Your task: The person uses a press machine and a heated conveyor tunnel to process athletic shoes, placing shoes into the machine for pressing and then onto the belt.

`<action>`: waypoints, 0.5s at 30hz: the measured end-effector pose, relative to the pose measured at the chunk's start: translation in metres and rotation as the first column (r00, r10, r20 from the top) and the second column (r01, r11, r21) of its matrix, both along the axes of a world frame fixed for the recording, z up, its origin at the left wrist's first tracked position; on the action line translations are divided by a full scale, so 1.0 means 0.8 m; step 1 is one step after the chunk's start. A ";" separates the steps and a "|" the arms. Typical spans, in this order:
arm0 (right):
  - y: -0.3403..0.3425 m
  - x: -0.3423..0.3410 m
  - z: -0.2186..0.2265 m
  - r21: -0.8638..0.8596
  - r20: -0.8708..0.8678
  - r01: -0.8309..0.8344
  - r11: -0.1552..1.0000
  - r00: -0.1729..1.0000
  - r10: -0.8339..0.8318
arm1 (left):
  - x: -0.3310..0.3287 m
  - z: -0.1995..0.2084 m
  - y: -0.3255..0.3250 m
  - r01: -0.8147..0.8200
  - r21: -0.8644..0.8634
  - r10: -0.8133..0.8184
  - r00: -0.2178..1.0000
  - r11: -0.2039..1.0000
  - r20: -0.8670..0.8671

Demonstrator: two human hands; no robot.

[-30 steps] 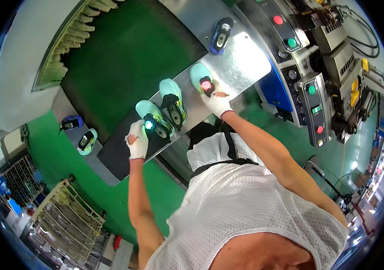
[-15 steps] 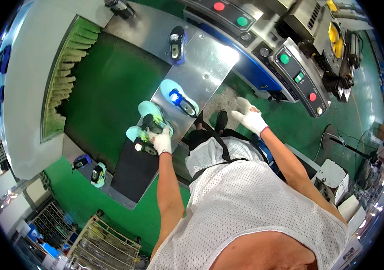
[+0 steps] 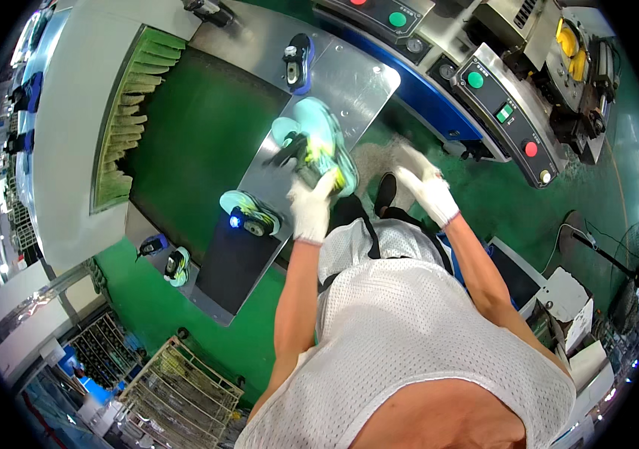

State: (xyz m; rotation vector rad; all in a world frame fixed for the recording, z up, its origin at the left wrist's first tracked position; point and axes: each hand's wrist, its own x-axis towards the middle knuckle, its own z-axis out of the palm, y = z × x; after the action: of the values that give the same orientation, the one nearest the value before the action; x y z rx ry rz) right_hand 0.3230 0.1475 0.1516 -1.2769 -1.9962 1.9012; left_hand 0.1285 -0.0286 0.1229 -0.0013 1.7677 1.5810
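Observation:
My left hand, in a white knitted glove, grips a shoe with a turquoise sole and yellow-green upper. It is tilted above the table's near edge, its sole partly facing up and slightly blurred. Another turquoise-soled shoe shows partly behind it. Lower left, a third turquoise-soled shoe lies by the dark mat, a bright blue light spot on it. Also white-gloved, my right hand hangs in the air right of the table, fingers apart, holding nothing.
A blue-soled shoe rests on the metal table at the far side. Left is a machine opening with green fringe. Control panels with buttons stand right. Two shoes sit lower left, near a wire cart.
My left hand has raised a turquoise-soled shoe from the table and moved it right and away from me. My right hand has shifted slightly; the whole view has moved a little.

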 end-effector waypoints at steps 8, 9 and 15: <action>0.024 -0.157 -0.084 0.092 0.281 -0.162 0.982 0.951 0.131 | -0.012 -0.063 0.120 0.198 -0.455 -0.343 0.903 0.868 -0.260; 0.019 -0.167 -0.122 0.106 0.217 -0.142 0.984 0.969 0.117 | -0.018 -0.091 0.115 0.175 -0.419 -0.326 0.889 0.891 -0.322; -0.014 -0.187 -0.180 0.076 0.300 -0.077 0.994 0.953 0.051 | -0.038 -0.083 0.017 0.447 -0.083 -0.451 0.846 0.891 -0.283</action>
State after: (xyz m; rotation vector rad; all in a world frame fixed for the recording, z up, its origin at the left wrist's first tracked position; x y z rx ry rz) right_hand 0.1735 0.1364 0.0074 -1.5728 -2.2598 1.7100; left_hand 0.0978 -0.0152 0.0565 0.6331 1.8296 1.2670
